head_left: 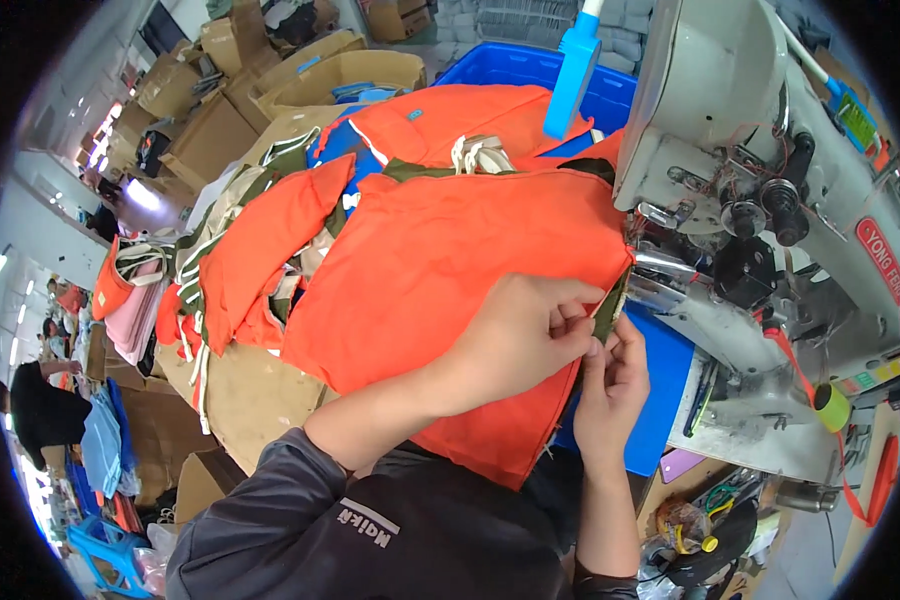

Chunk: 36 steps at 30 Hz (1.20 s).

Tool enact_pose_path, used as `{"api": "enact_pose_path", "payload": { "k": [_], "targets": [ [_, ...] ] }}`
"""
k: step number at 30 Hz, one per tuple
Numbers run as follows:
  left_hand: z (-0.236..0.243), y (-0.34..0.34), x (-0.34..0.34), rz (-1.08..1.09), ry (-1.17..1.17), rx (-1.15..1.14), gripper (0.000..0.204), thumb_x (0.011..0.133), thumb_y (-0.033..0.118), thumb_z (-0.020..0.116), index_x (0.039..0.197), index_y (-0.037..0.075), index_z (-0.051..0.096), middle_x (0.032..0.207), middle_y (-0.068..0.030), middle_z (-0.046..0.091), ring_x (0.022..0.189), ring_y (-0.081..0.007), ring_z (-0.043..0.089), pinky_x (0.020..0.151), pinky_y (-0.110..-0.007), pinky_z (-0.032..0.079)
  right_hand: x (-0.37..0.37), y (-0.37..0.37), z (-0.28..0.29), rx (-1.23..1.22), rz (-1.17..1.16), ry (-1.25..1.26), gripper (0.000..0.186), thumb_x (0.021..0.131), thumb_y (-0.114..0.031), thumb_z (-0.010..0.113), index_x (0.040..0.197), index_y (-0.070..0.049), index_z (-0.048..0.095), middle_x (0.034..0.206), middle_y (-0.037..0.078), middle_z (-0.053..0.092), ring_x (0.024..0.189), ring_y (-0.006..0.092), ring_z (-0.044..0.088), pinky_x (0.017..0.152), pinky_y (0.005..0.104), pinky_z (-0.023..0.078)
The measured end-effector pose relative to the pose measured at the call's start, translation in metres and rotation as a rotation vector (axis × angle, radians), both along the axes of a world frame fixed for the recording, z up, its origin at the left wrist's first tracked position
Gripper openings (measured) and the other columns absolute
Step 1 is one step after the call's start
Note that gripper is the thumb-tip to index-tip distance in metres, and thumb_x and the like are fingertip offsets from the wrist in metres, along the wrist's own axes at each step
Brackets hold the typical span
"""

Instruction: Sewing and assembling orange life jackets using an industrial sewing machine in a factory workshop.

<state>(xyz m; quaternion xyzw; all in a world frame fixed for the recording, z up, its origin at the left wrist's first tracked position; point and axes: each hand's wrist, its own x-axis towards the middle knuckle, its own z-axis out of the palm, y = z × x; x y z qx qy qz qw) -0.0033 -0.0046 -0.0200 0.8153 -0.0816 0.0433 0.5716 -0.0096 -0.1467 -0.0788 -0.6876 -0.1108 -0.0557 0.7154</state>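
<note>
A large orange fabric piece [440, 260] with an olive-green layer under its right edge lies spread in front of me. My left hand [525, 330] reaches across it and pinches the edge, fingers closed, near a strip of olive-green fabric [608, 312]. Right beside it, my right hand [615, 390] grips the same edge between thumb and fingers. The far right corner of the orange piece sits by the presser-foot area of a grey sewing machine [675, 268]. Fraying threads show along the lower right edge.
Orange, green and cream fabric pieces [270, 230] are heaped to the left. Behind stand a blue crate [490, 62] and cardboard boxes [340, 75]. A red strap [848, 490] hangs at the right, near a bottle with a yellow cap [685, 525]. At far left, another person [45, 410] stands.
</note>
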Motion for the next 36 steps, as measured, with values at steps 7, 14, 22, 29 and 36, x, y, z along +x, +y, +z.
{"api": "enact_pose_path", "payload": {
  "k": [7, 14, 22, 29, 36],
  "targets": [
    [-0.001, 0.006, 0.006, -0.101, 0.171, -0.372, 0.025, 0.091, -0.002, 0.061, 0.115, -0.005, 0.065, 0.077, 0.0020, 0.064, 0.063, -0.0008, 0.053, 0.056, -0.018, 0.043, -0.003, -0.004, 0.004, 0.192, 0.092, 0.120, 0.033, 0.098, -0.005, 0.056, 0.130, 0.002, 0.051, 0.089, -0.001, 0.059, 0.075, 0.0024, 0.048, 0.065, 0.0174, 0.037],
    [0.002, -0.014, -0.010, 0.083, -0.210, 0.204, 0.029, 0.083, -0.002, 0.067, 0.112, 0.000, 0.066, 0.077, -0.0025, 0.060, 0.058, -0.0087, 0.059, 0.051, -0.023, 0.046, -0.004, -0.003, 0.001, 0.188, 0.078, 0.087, 0.033, 0.099, 0.000, 0.051, 0.132, 0.003, 0.048, 0.107, 0.007, 0.066, 0.096, 0.0084, 0.061, 0.082, 0.0213, 0.047],
    [-0.001, -0.020, -0.012, 0.106, -0.368, 0.316, 0.034, 0.076, 0.000, 0.068, 0.110, 0.000, 0.067, 0.075, -0.0088, 0.059, 0.055, -0.0184, 0.061, 0.049, -0.030, 0.047, -0.007, -0.005, 0.000, 0.175, 0.081, 0.132, 0.034, 0.100, 0.001, 0.048, 0.134, 0.004, 0.048, 0.113, 0.010, 0.065, 0.101, 0.0114, 0.063, 0.087, 0.0242, 0.049],
    [0.001, -0.018, -0.007, 0.055, -0.346, 0.199, 0.033, 0.076, 0.000, 0.068, 0.109, -0.001, 0.067, 0.072, -0.0081, 0.059, 0.056, -0.0176, 0.060, 0.050, -0.030, 0.047, -0.011, 0.001, 0.012, 0.225, 0.043, 0.078, 0.034, 0.101, -0.008, 0.051, 0.132, 0.005, 0.050, 0.118, 0.010, 0.064, 0.105, 0.0122, 0.061, 0.091, 0.0251, 0.047],
    [0.002, -0.022, 0.008, 0.060, -0.331, 0.201, 0.032, 0.075, 0.003, 0.068, 0.107, -0.001, 0.067, 0.072, -0.0081, 0.059, 0.058, -0.0181, 0.060, 0.053, -0.031, 0.047, 0.002, 0.003, 0.014, 0.293, 0.020, 0.113, 0.033, 0.101, -0.007, 0.049, 0.132, 0.006, 0.051, 0.117, 0.012, 0.064, 0.105, 0.0139, 0.062, 0.092, 0.0270, 0.048]
  ]
}}
